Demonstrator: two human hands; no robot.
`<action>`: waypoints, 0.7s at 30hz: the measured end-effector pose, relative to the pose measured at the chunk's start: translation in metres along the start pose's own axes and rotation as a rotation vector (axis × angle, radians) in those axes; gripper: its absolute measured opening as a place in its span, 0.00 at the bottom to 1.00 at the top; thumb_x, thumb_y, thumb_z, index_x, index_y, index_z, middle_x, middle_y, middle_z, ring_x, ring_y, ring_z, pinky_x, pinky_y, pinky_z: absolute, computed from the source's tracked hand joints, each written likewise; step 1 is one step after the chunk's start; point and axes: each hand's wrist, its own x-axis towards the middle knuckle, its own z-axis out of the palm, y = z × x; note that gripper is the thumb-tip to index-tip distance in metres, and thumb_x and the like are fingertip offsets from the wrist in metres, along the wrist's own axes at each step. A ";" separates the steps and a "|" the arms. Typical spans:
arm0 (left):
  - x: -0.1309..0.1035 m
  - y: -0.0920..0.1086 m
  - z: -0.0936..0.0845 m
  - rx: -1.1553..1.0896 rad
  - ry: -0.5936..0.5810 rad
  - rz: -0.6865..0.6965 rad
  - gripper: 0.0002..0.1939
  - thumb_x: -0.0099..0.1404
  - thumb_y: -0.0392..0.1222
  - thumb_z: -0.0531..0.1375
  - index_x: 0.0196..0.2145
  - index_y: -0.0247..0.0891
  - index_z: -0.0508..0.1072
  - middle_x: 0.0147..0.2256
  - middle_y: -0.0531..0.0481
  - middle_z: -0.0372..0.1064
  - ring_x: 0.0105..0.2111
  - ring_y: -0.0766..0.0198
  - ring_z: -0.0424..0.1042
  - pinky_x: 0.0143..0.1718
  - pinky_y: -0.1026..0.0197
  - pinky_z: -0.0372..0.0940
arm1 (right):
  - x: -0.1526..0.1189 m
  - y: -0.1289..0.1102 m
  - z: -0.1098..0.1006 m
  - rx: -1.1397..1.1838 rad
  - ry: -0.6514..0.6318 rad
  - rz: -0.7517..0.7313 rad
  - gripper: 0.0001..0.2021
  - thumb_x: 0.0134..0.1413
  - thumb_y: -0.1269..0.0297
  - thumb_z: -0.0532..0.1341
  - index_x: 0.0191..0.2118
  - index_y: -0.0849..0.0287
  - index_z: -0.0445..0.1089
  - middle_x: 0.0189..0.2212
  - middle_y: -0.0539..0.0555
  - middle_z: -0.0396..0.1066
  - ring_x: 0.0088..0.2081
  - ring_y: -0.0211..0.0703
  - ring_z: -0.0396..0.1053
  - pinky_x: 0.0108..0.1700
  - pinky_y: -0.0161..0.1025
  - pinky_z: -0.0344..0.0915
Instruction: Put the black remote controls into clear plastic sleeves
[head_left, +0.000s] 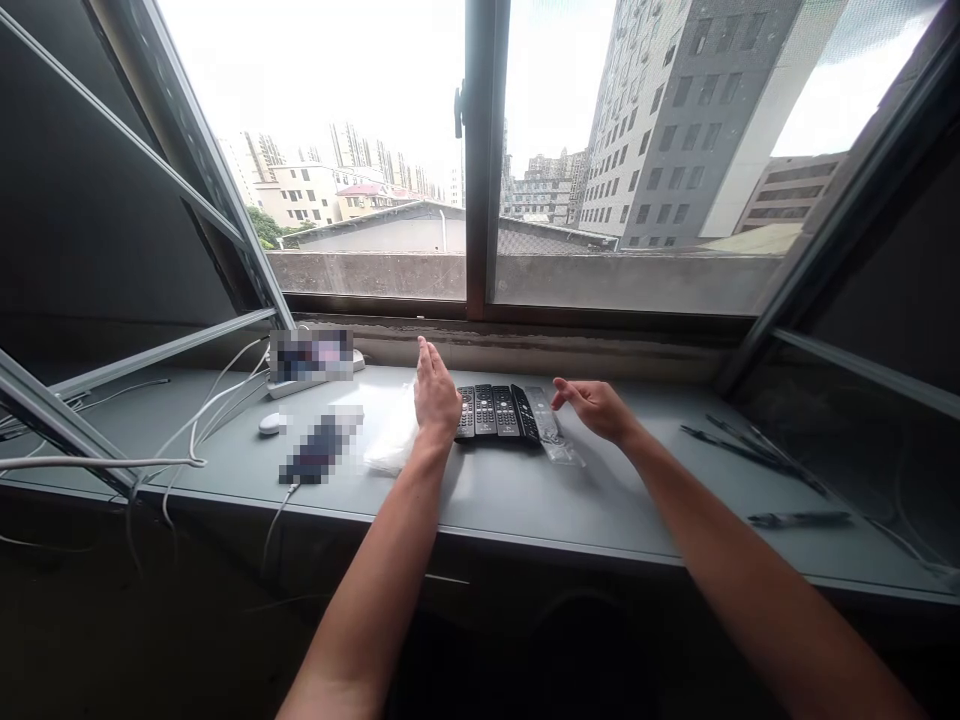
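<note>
Several black remote controls point(496, 412) lie side by side on the grey table, with pale buttons facing up. My left hand point(436, 393) stands on edge at the left end of the row, fingers straight and together, holding nothing. It covers part of the leftmost remote. A clear plastic sleeve point(551, 425) lies against the right end of the row, its crinkled end towards me. Just right of the sleeve, my right hand point(595, 408) is curled, fingertips pointing left. I see nothing between its fingers. Whether it touches the sleeve, I cannot tell.
White plastic bags point(391, 440) lie left of my left hand. Further left are a white round object point(271, 424), a blurred device with a cable, a power strip point(358, 361) and loose cables point(196, 440). Dark pens point(799, 519) lie at right. Metal frames flank the table, a window behind.
</note>
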 end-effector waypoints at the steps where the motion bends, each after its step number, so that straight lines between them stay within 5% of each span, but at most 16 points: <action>1: 0.001 0.000 -0.001 -0.066 0.029 0.055 0.49 0.69 0.28 0.54 0.83 0.33 0.41 0.82 0.39 0.33 0.80 0.44 0.44 0.76 0.44 0.56 | 0.000 0.000 0.001 -0.001 0.003 -0.004 0.35 0.70 0.28 0.55 0.32 0.54 0.84 0.37 0.57 0.86 0.46 0.59 0.82 0.50 0.45 0.70; 4: 0.000 -0.002 0.000 -0.050 -0.008 0.044 0.46 0.69 0.28 0.54 0.82 0.33 0.48 0.82 0.38 0.37 0.80 0.43 0.46 0.76 0.43 0.57 | 0.000 -0.002 0.003 -0.008 0.002 -0.011 0.35 0.70 0.29 0.55 0.31 0.54 0.84 0.35 0.57 0.86 0.43 0.57 0.83 0.48 0.45 0.70; 8: -0.004 -0.004 0.007 0.289 -0.257 -0.220 0.29 0.77 0.45 0.54 0.68 0.29 0.73 0.79 0.26 0.46 0.79 0.28 0.44 0.75 0.29 0.48 | -0.001 -0.003 0.006 -0.025 -0.013 -0.020 0.35 0.70 0.31 0.55 0.30 0.55 0.84 0.33 0.57 0.85 0.39 0.55 0.82 0.46 0.44 0.70; 11: -0.005 -0.008 0.011 0.416 -0.421 -0.339 0.33 0.79 0.54 0.50 0.64 0.26 0.77 0.75 0.20 0.53 0.78 0.25 0.45 0.74 0.28 0.46 | -0.001 -0.002 0.007 -0.031 -0.016 -0.024 0.34 0.70 0.31 0.56 0.30 0.55 0.83 0.33 0.57 0.85 0.38 0.54 0.82 0.45 0.44 0.70; 21: 0.001 -0.010 0.002 0.528 -0.423 -0.265 0.24 0.74 0.35 0.51 0.57 0.38 0.83 0.67 0.31 0.67 0.65 0.36 0.63 0.63 0.38 0.60 | -0.001 0.002 0.008 -0.027 -0.015 -0.022 0.32 0.72 0.34 0.57 0.31 0.54 0.84 0.37 0.56 0.86 0.45 0.56 0.83 0.48 0.43 0.71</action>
